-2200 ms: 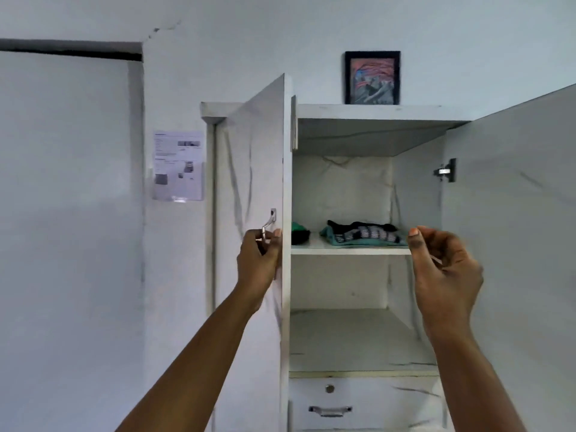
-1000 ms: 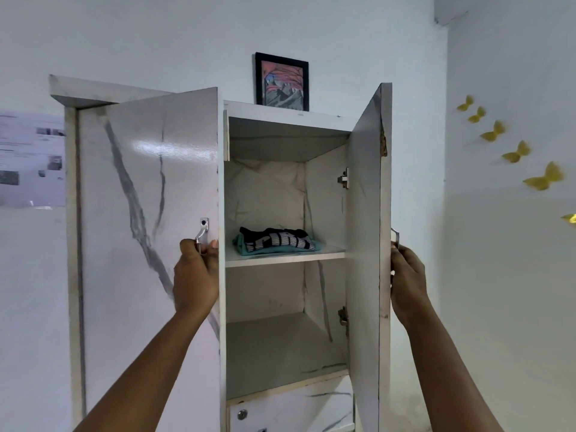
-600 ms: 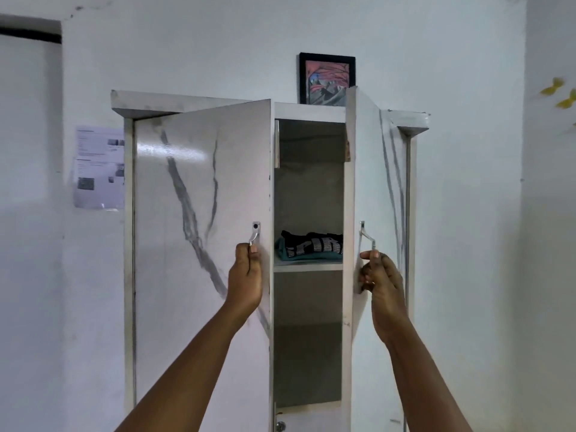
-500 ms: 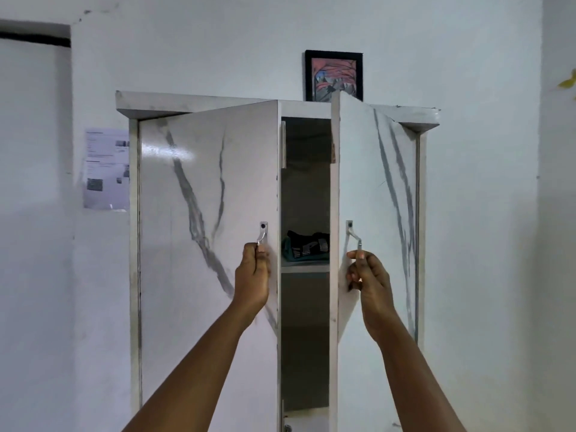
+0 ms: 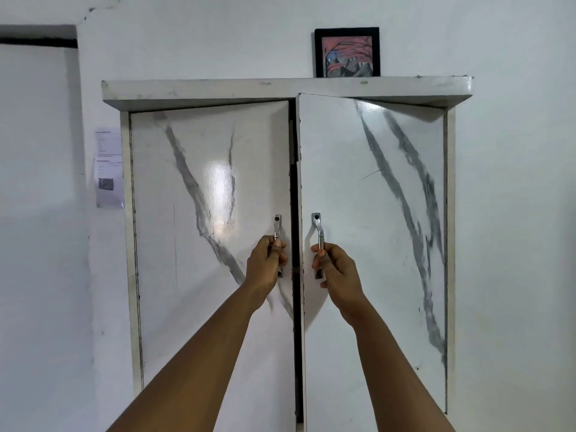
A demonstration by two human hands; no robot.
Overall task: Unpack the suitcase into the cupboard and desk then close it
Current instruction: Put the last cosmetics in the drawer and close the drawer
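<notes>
I am at the cupboard (image 5: 286, 95), both arms stretched out to its two marble-patterned doors. My left hand (image 5: 266, 263) has its fingers curled round the lower part of the left door's handle (image 5: 276, 227), and my right hand (image 5: 335, 268) grips the right door's handle (image 5: 318, 232) in the same way, thumb up along the metal bar. The left door (image 5: 202, 244) and the right door (image 5: 374, 244) are nearly shut: only a thin dark gap runs between their inner edges, and the right door's top edge stands a little forward of the frame, so I judge it not fully seated. Nothing inside shows through that gap, so I cannot tell from here what is on the shelves. The suitcase and the desk are both out of view, so whether the suitcase itself is emptied and closed I cannot say. I judge the cupboard part of the job nearly finished, with only the last press home left. A small framed picture (image 5: 347, 53) stands on top of the cupboard, towards the right.
</notes>
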